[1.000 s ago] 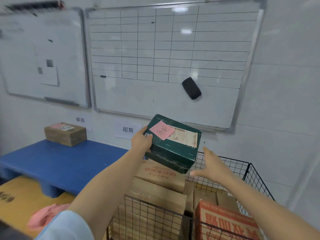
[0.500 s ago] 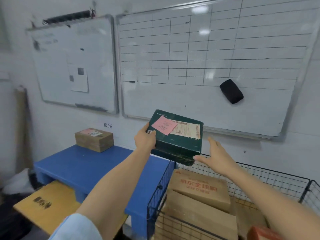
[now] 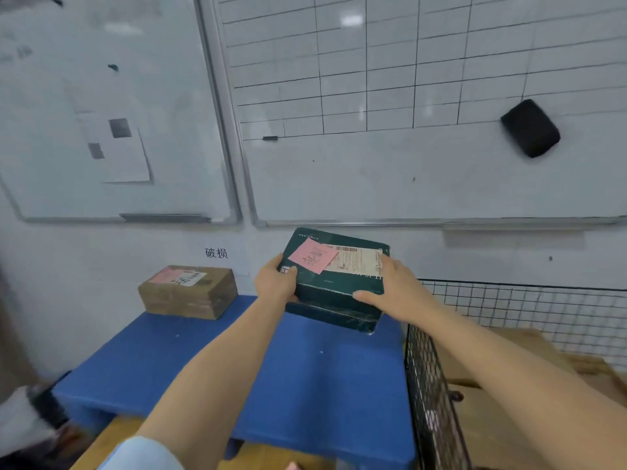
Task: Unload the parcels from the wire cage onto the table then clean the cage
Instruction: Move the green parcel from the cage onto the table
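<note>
left hand (image 3: 275, 283) and right hand (image 3: 397, 290) clamped on opposite ends of green parcel (image 3: 342, 287) over blue table (image 3: 322, 385)

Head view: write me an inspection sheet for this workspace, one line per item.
Surface: blue table, set against the wall.
Job's things: green parcel with a pink note, held tilted over the table's far right part; brown parcel resting on the table's far left; wire cage right of the table, cardboard parcels inside.
Clutter: blurred pale heap at lower left, unidentifiable.
Grippers: left hand and right hand both grip the green parcel.
Cables: nothing seen.
Surroundings: plain whiteboard and gridded whiteboard on the wall, black eraser on the gridded one.
</note>
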Motion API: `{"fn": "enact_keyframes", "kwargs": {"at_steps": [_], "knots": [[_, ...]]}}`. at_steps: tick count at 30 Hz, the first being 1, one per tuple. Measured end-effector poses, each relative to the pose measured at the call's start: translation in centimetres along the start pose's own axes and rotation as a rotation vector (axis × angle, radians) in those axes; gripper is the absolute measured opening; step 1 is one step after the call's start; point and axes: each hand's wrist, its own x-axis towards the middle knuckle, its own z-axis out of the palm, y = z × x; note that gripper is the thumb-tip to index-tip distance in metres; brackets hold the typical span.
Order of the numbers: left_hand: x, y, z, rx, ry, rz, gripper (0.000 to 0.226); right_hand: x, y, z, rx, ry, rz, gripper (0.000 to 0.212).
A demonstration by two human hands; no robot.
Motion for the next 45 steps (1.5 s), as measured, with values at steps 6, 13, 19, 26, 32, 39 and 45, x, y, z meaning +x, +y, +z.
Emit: {"fn": "enact_keyframes", "kwargs": {"at_steps": [6,13,19,26,32,39,45], "knots": [[4.6,-4.6,-1.3,0.102,-0.107,-0.066,0.053,2.8,-0.6,2.5,-0.151,-0.101,0.069,0.088],[8.2,-9.1,-3.2,0.17,-0.269,-0.132,0.05,5.7,-1.5,6.4,-0.24,-0.235,0.107,0.091],[11.7,-10.5,-3.6,0.205,-0.556,-0.157,0.045,7.4,-1.7,11.0,-0.11,-0.351,0.237,0.082],[15.8,-11.1,-1.1,0.337,-0.586,-0.043,0.043,8.0,-0.6,14.8,0.095,-0.35,0.364,0.08],[16.6,-11.5,1.0,0.493,-0.638,0.122,0.064,7.6,-0.6,15.1,0.137,-0.328,0.369,0.091],[16.2,-13.0,0.7,0.476,-0.815,-0.044,0.066,7.2,-1.7,14.3,0.094,-0.409,0.326,0.109],[16.5,-13.1,0.4,0.453,-0.7,-0.09,0.08,7.9,-3.6,16.4,0.179,-0.418,0.271,0.126]]}}
